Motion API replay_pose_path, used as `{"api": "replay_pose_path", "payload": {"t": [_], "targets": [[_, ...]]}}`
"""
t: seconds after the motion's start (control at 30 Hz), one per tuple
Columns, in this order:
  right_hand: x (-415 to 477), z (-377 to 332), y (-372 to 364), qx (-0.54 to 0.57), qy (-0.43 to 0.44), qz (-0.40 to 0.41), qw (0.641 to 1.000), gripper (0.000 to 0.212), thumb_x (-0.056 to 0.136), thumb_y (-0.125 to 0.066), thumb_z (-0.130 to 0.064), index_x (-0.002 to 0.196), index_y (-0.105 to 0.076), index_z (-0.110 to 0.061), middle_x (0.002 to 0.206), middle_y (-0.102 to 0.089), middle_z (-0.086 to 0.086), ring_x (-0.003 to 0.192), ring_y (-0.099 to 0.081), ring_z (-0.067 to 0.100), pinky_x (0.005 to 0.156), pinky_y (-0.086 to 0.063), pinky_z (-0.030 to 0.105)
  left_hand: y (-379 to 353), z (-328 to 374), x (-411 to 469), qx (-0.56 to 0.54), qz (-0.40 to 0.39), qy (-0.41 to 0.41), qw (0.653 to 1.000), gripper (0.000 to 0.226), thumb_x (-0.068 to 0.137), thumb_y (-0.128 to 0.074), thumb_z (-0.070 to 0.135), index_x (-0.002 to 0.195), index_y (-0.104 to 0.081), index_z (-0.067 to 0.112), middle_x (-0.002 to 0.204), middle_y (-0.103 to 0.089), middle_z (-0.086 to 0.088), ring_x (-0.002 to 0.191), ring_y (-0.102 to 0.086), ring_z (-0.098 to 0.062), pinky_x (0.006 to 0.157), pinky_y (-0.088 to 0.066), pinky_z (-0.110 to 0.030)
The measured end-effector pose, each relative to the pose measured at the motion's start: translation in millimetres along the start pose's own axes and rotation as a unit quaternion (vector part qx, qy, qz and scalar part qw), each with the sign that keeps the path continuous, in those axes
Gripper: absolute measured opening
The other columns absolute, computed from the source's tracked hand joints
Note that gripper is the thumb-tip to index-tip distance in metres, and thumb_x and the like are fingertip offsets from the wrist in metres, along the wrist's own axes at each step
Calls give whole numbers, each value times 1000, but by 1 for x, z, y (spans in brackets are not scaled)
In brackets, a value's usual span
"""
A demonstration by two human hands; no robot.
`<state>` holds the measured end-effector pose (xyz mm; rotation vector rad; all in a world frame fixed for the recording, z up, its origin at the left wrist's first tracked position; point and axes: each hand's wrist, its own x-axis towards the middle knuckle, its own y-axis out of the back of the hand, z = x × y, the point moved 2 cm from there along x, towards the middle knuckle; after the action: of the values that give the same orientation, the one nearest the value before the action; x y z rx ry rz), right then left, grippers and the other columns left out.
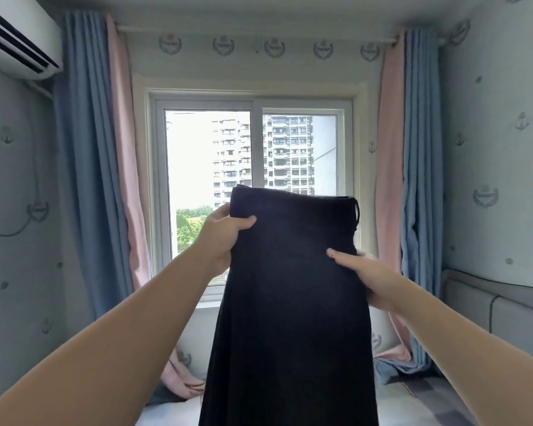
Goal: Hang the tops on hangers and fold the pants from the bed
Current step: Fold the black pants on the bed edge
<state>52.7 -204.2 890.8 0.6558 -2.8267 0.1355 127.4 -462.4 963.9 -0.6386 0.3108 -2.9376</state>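
bedroom window [253, 167] behind; black pants [290, 302] hang between the hands, long axis vertical, lower end toward the bed [437, 401]. left hand [225, 238] pinches the left edge near the top, right hand [363, 278] the right edge, lower.

Pants [290, 302] before window [253, 167], between hands [225, 238].

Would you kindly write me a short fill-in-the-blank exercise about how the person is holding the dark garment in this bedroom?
1. The left hand grips the black pants ____ up than the right hand does.
2. The curtains on either side of the window are blue and ____.
3. The air conditioner is mounted on the wall at the upper ____ of the view.

Missing words: higher; pink; left.
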Motion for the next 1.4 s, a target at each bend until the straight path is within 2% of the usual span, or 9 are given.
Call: {"api": "replay_pose_path", "payload": {"t": [0.13, 0.23, 0.3, 0.47, 0.63, 0.77, 0.97, 1.2, 1.4], "targets": [[2, -31, -39, -118, 77, 91, 986, 27, 91, -73, -34, 114, -69, -20, 101, -78, -7, 90, -75, 12, 77, -58, 27, 33, 15, -5, 108, 44, -83, 990, 29, 94, -64, 3, 111, -67, 26, 101, -77, 4, 89, -75, -18, 65, -59, -27], [-1, -50, -69, -161, 94, 107, 977, 12, 94, -70, -34, 101, -71, -25, 92, -78, -12, 80, -75, 6, 60, -55, 14, 53, 27, -16, 181, 88, -147, 968, 26, 98, -62, 12, 103, -59, 37, 102, -70, 13, 95, -68, -10, 75, -54, -26], [-7, -62, -85, -173, 115, 115, 971, 8, 93, -71, -31, 98, -71, -25, 92, -78, -10, 78, -74, 4, 57, -53, 11, 64, 34, -25, 209, 117, -174, 955, 21, 99, -60, 17, 105, -54, 36, 101, -64, 19, 93, -62, -4, 80, -51, -27], [-39, -89, -116, -186, 159, 127, 961, 13, 93, -72, -28, 105, -71, -22, 96, -77, -8, 79, -74, 7, 62, -55, 15, 73, 59, -62, 248, 162, -203, 933, 19, 102, -55, 26, 116, -44, 33, 96, -52, 26, 87, -54, 1, 78, -44, -22], [-98, -110, -129, -198, 180, 137, 954, 12, 93, -71, -31, 104, -71, -24, 92, -76, -12, 79, -73, 6, 66, -54, 16, 61, 86, -125, 249, 168, -221, 928, 17, 102, -55, 28, 115, -45, 34, 98, -56, 22, 90, -57, 1, 69, -41, -15], [-162, -122, -135, -215, 208, 155, 942, 13, 95, -68, -34, 103, -72, -25, 93, -76, -12, 84, -73, 8, 71, -54, 19, 46, 106, -185, 224, 158, -232, 933, 18, 102, -55, 28, 116, -47, 35, 103, -59, 22, 96, -59, 1, 73, -43, -14], [-254, -129, -144, -202, 224, 196, 933, 18, 95, -67, -38, 98, -68, -21, 96, -74, -4, 90, -71, 16, 79, -57, 29, 21, 129, -274, 228, 161, -239, 930, 23, 102, -55, 29, 124, -48, 31, 106, -59, 21, 97, -60, 0, 82, -48, -19], [-328, -125, -151, -192, 201, 196, 940, 19, 93, -67, -44, 97, -69, -25, 84, -74, -16, 80, -71, 7, 69, -51, 23, 10, 143, -349, 218, 150, -185, 946, 25, 100, -59, 30, 124, -55, 25, 112, -66, 9, 103, -65, -12, 95, -55, -38], [-348, -93, -160, -167, 170, 165, 957, 18, 92, -69, -41, 95, -70, -23, 84, -75, -18, 76, -71, 1, 68, -52, 23, 26, 118, -384, 196, 156, -131, 959, 32, 98, -62, 31, 128, -59, 22, 114, -69, 9, 104, -67, -13, 96, -55, -42]]}}
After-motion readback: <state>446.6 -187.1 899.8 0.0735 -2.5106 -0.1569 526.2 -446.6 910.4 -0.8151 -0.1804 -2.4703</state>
